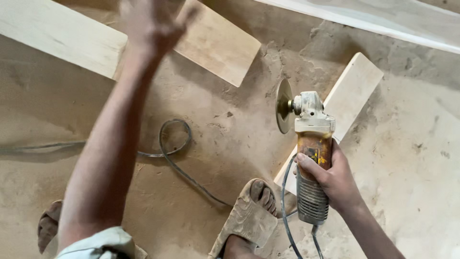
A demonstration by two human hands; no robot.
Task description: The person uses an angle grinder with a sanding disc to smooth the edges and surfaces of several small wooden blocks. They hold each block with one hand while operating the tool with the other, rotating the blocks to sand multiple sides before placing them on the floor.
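Right hand clamped on grinder, disc off the wood, over sandy floor | left hand raised over plank, blurred, fingers unclear | between passes, likely; next calls for steadying plank

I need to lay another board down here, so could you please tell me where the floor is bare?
The dusty floor right of the narrow plank lies bare, as does the patch at left, below the long board and above the cable. It is crowded in the middle: the cable's loop, the sandalled foot and the grinder in the right hand.
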